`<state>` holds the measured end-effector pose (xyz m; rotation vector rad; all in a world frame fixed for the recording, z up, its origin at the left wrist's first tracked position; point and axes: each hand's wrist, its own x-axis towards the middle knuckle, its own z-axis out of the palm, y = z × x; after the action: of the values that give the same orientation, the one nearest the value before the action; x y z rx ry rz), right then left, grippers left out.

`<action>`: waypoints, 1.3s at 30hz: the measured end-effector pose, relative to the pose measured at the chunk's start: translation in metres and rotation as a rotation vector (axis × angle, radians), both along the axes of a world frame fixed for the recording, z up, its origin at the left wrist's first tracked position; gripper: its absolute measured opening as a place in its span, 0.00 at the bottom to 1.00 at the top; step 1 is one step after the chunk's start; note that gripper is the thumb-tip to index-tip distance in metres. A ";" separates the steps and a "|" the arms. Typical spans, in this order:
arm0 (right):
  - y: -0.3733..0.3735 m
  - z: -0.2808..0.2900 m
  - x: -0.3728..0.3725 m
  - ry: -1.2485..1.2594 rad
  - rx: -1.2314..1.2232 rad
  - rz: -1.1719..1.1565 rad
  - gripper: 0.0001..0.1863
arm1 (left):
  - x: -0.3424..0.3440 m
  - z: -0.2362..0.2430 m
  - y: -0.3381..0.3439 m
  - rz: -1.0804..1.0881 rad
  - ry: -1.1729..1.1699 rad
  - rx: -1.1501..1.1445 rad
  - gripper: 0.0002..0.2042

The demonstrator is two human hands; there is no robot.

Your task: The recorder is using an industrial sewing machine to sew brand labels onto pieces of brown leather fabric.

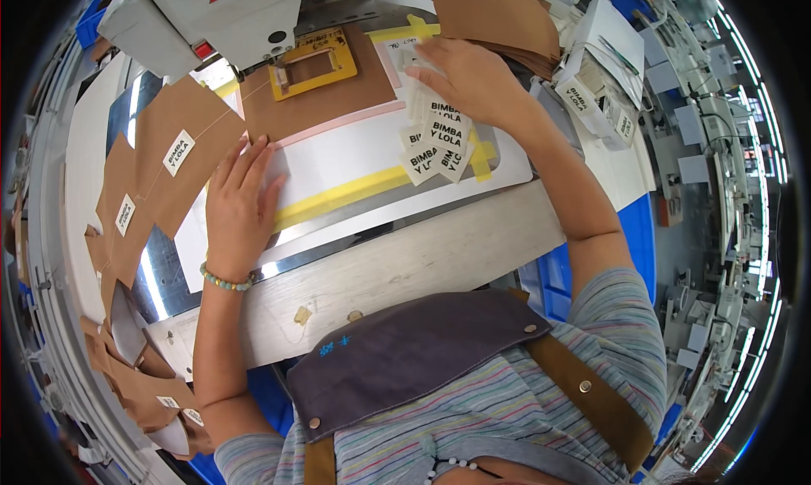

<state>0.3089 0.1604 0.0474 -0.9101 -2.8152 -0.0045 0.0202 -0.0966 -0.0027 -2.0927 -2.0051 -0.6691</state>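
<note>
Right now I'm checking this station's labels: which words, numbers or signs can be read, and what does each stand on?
I'm leaving the wording uncopied.
Loose white labels: bold black print, readable.
Attached labels on the brown pieces: black print, readable.
Yellow frame: dark handwriting, only partly readable.
Machine: red emblem, cut off.
Dark apron: small blue characters.
Right-hand box labels: black print, small.
Marks above the loose labels: too small to read.

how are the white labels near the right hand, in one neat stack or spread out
Spread out: the white labels overlap loosely at different angles near the right hand, with several corners sticking out.
</note>
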 end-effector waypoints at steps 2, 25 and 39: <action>-0.002 0.003 -0.002 0.071 0.097 0.010 0.31 | 0.000 0.002 -0.001 0.005 0.009 0.000 0.23; -0.046 -0.020 -0.008 -0.132 0.003 0.349 0.41 | 0.008 0.007 -0.002 0.072 0.134 -0.025 0.26; -0.021 0.010 0.020 -0.055 -0.045 0.315 0.33 | 0.005 0.005 -0.003 0.056 0.110 -0.126 0.29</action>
<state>0.3289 0.1391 0.0576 -0.4718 -2.9888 0.0772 0.0255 -0.0997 0.0023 -2.0826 -2.0860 -0.4181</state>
